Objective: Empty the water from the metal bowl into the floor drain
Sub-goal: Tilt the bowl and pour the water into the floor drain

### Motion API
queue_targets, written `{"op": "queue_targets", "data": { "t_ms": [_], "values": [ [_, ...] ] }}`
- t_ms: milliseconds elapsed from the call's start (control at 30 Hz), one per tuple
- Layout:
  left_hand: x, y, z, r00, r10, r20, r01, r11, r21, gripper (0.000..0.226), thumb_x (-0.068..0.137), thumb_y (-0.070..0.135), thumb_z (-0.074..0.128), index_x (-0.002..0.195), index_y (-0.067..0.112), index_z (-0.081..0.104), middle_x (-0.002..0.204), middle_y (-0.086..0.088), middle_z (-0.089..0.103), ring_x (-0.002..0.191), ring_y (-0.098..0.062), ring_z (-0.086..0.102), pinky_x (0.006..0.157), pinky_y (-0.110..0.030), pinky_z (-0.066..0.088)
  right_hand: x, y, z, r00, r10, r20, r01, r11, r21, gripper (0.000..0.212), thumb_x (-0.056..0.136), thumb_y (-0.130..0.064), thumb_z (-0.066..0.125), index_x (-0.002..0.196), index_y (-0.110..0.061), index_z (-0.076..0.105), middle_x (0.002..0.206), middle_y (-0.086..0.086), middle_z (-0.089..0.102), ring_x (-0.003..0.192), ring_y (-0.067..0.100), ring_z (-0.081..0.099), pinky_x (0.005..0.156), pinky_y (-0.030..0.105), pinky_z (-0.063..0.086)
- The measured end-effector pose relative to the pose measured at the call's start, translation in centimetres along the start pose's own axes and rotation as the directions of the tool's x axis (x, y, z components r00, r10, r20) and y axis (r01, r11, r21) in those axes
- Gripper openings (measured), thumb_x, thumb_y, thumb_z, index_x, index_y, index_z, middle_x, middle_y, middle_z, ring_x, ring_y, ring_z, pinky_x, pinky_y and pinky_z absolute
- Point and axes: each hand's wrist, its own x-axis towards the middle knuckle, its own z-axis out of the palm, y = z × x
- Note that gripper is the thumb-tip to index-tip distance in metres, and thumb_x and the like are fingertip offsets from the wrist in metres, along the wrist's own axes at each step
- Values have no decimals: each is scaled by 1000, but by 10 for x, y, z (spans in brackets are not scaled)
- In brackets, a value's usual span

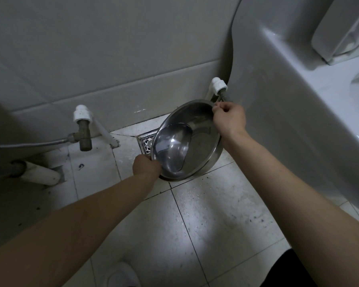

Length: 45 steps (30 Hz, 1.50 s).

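A round metal bowl (201, 139) is tilted down toward the left, over the floor by the wall. Water (172, 148) is pooled in its lower left side. My left hand (146, 165) grips the bowl's lower left rim. My right hand (229, 118) pinches the upper right rim. The square metal floor drain (146, 142) lies directly under the bowl's left edge, mostly covered by it.
A brass valve with a white fitting (82, 129) and a hose stand left of the drain. A white pipe fitting (218, 86) is on the wall behind the bowl. A white toilet base (282, 100) fills the right side. Floor tiles (195, 220) are wet and speckled.
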Motion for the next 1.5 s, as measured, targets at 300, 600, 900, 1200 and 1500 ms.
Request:
{"op": "queue_targets", "data": {
  "t_ms": [300,600,900,1200,1500],
  "values": [
    [-2,0,-1,1000,5,4,-5,1000,-6,17,89,-1,55,99,-5,68,78,-14,61,67,-22,57,62,-31,49,2,2,1,1000,-10,19,10,1000,9,16,97,-15,57,96,-14,72,78,-14,59,80,9,57,82,26,45],
    [-1,2,-1,1000,0,11,0,1000,9,16,88,-3,55,99,-7,66,71,-11,55,63,-20,54,56,-30,48,3,4,2,1000,-22,2,22,999,29,16,96,-14,57,89,-15,72,73,-14,58,72,4,53,68,19,41],
    [-2,1,0,1000,1,18,-1,1000,10,18,87,-3,55,100,-5,68,72,-11,56,64,-20,53,53,-26,43,2,1,2,1000,-27,16,26,999,30,17,97,-14,56,103,-15,72,88,-8,63,89,12,57,84,24,42],
    [-2,2,1,1000,-6,11,6,1000,7,17,87,-3,55,99,-6,67,67,-6,51,73,-28,61,59,-30,45,2,0,2,1000,-15,20,14,999,34,14,97,-15,57,90,-20,67,84,-10,61,88,12,57,84,25,42],
    [-3,1,1,1000,-8,29,8,1000,7,17,87,-2,56,98,-7,67,75,-16,59,76,-31,62,63,-31,48,1,-1,4,999,-32,18,32,999,2,18,97,-17,57,102,-12,73,83,-6,63,74,4,54,80,25,43]
  ]
}}
